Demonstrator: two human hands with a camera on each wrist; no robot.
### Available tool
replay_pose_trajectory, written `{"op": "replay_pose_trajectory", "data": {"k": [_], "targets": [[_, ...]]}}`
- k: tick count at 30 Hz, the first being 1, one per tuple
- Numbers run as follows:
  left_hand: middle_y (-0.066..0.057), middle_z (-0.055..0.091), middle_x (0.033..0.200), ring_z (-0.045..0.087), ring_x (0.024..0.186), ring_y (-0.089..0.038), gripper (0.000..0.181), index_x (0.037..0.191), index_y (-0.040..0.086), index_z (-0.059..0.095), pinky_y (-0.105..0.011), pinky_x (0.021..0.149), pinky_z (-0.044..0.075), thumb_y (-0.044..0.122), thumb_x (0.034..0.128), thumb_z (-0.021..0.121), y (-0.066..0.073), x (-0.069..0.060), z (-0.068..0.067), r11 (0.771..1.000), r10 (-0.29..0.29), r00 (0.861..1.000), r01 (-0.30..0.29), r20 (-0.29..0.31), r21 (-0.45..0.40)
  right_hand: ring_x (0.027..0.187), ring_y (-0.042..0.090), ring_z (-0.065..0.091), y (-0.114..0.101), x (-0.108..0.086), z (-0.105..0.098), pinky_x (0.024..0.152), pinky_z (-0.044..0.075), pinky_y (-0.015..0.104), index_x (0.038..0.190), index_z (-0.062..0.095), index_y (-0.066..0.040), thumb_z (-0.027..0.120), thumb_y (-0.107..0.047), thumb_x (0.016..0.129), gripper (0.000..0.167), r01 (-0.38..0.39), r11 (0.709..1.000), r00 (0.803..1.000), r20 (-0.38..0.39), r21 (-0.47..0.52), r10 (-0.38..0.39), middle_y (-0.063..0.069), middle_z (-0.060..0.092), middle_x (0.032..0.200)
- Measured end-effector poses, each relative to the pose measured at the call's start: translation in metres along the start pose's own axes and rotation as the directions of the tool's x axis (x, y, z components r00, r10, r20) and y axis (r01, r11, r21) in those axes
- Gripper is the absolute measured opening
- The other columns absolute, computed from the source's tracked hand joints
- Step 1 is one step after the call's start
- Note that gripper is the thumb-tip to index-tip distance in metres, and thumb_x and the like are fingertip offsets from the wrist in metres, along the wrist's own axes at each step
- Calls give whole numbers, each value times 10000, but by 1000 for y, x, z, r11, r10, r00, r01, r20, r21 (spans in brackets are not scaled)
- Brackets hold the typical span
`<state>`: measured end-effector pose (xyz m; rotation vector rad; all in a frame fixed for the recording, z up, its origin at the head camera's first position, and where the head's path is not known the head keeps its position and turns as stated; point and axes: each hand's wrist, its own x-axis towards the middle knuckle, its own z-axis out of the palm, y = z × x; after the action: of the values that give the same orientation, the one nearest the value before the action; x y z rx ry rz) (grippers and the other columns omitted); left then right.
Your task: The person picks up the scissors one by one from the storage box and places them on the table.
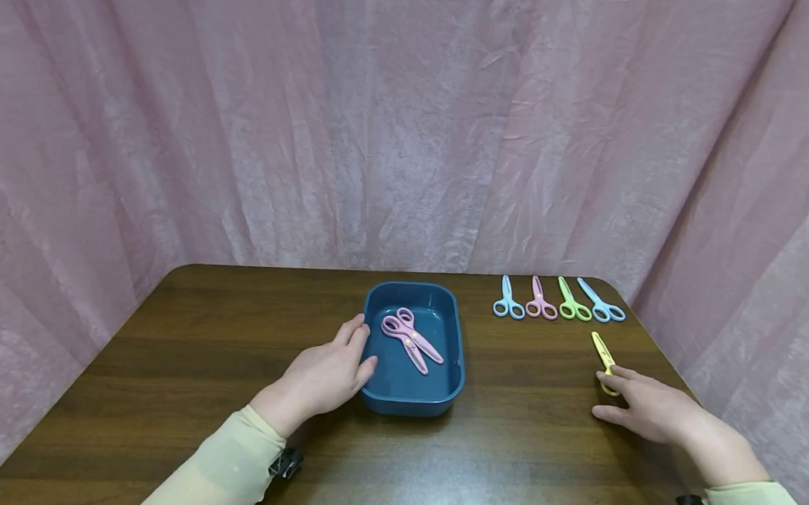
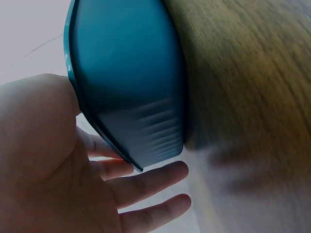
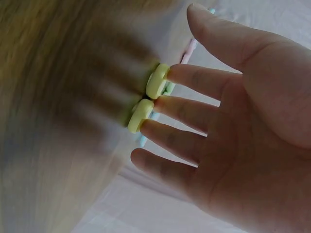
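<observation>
My left hand [image 1: 330,370] rests at the left rim of a deep blue plastic bin [image 1: 414,406], its thumb over the edge. In the left wrist view, two fingers [image 2: 146,187] of this hand stretch past the bin's corner. Pink scissors [image 1: 410,340] lie on the bin floor, two blades fanned apart; I cannot tell whether they are one pair or two. Far to the right, my right hand [image 1: 653,407] reaches over yellow scissors [image 1: 602,350]. Its extended fingertips touch the yellow handle loops [image 3: 158,81], with the thumb held apart.
Behind the yellow pair, near the table's far right corner, a row of scissors lies flat: light blue [image 1: 508,300], pink [image 1: 540,302], green [image 1: 573,302] and another light blue pair [image 1: 601,304]. Pink curtains [image 1: 383,130] hang around the brown wooden table [image 1: 208,334].
</observation>
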<state>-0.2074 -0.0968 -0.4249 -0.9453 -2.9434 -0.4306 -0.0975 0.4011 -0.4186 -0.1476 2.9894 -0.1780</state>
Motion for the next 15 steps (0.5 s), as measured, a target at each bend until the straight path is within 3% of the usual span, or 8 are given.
{"op": "replay_pose_trajectory", "data": {"k": [15], "targets": [[-243, 338, 1751, 664, 1354, -407, 667, 1655, -37, 418, -537, 953, 641, 363, 1147, 581, 0, 0, -1, 1000, 0, 1000, 0, 5, -11, 1331, 693, 515, 24, 1, -2, 1011, 482, 768, 1449, 587, 166, 757, -401, 1052, 713, -2, 999, 1000, -6, 34, 2, 506, 462, 1484]]}}
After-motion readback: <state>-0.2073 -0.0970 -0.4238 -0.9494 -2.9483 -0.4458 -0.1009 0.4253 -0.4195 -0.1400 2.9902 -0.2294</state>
